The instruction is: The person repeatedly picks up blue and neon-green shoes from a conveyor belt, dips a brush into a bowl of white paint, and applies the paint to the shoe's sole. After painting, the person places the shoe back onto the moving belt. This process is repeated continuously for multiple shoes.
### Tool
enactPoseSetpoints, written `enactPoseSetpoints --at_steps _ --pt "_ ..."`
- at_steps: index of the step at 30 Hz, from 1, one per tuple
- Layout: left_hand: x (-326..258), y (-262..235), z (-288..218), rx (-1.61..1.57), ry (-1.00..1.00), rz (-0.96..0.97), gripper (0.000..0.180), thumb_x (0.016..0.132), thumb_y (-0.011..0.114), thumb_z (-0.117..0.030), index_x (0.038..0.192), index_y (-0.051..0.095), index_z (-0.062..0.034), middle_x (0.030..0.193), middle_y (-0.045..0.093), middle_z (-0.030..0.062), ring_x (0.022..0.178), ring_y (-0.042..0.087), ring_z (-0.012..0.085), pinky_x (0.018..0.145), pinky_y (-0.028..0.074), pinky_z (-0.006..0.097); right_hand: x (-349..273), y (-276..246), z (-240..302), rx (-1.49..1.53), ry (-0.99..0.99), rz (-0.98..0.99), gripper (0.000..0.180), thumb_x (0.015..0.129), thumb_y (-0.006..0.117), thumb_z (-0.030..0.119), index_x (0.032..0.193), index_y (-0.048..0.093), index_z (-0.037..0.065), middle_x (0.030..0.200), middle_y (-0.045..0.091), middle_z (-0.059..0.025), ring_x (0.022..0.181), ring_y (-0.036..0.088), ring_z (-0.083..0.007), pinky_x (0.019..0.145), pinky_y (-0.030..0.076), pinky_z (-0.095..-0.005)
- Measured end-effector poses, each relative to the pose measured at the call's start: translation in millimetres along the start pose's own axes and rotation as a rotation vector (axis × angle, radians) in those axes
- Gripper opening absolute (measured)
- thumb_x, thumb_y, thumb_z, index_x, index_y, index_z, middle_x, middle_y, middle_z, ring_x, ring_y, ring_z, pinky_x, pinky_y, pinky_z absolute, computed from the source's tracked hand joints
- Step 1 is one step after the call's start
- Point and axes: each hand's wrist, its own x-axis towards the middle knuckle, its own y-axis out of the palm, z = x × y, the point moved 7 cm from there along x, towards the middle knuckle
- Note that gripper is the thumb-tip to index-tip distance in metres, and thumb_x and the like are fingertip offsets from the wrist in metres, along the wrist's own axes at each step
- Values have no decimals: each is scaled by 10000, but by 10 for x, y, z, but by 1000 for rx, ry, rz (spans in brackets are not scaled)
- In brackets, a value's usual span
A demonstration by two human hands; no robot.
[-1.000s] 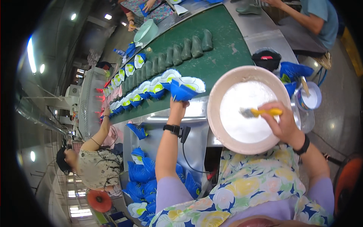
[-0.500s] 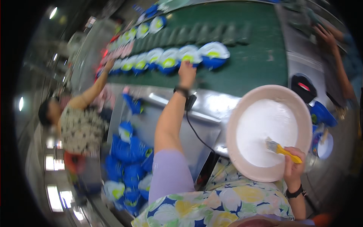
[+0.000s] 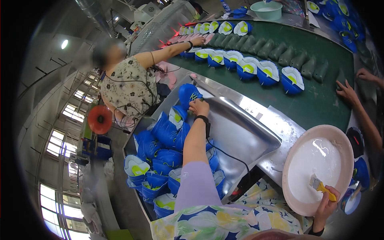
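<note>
Stretched out over the metal tray [image 3: 240,124], my left hand [image 3: 199,108] pinches the edge of a blue shoe upper [image 3: 188,94]. Below it in the tray lies a pile of more blue uppers [image 3: 162,132] with white and yellow-green linings. At the right, my right hand [image 3: 327,203] grips a brush with a yellow handle [image 3: 328,193]. Its bristles are over the white liquid [image 3: 308,168] in a pale pink basin [image 3: 292,200].
On the green conveyor belt [image 3: 256,98] stand a row of blue uppers [image 3: 269,73] and a row of dark foot-shaped pieces [image 3: 286,56]. A co-worker [image 3: 128,84] reaches across at the left; another person's hand [image 3: 347,93] rests at the right edge. A black cable [image 3: 230,158] hangs from my wrist.
My left hand has moved from the row of uppers on the belt back to the tray and now holds an upper there. The view has shifted; my right hand still holds the brush over the basin.
</note>
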Motion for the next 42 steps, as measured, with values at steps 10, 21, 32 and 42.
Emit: enactPoseSetpoints --at_steps 10,21,32,42 --pt "335 -42 637 -464 -401 -275 1006 708 860 -353 1460 303 16 1361 503 164 1237 520 320 1019 435 409 -41 -20 -2 -47 -42 -58 166 974 504 46 1121 531 -26 1118 578 -146 1065 572 -232 966 437 -347" --pt "-1096 338 -228 -1558 -765 1048 143 972 591 -145 892 517 -53 724 486 63 679 509 176 712 520 372 -58 -85 -96 79 40 -84 171 988 481 41 1141 511 -31 1132 564 -135 1061 571 -205 939 453 -313" --pt "-2366 -549 1 -394 227 1175 423 837 734 -144 1207 559 -38 970 630 128 855 612 266 835 511 445 5 -40 -56 221 -50 -63 207 1002 526 89 1180 495 -12 1117 596 -116 949 609 -163 816 501 -270" --pt "-3213 -1073 -731 -144 1434 897 618 744 601 77 1324 573 -134 1312 525 199 1232 493 393 1040 432 424 328 -293 749 -56 -13 48 146 949 632 152 994 560 33 856 589 -11 767 576 -93 671 464 -247"
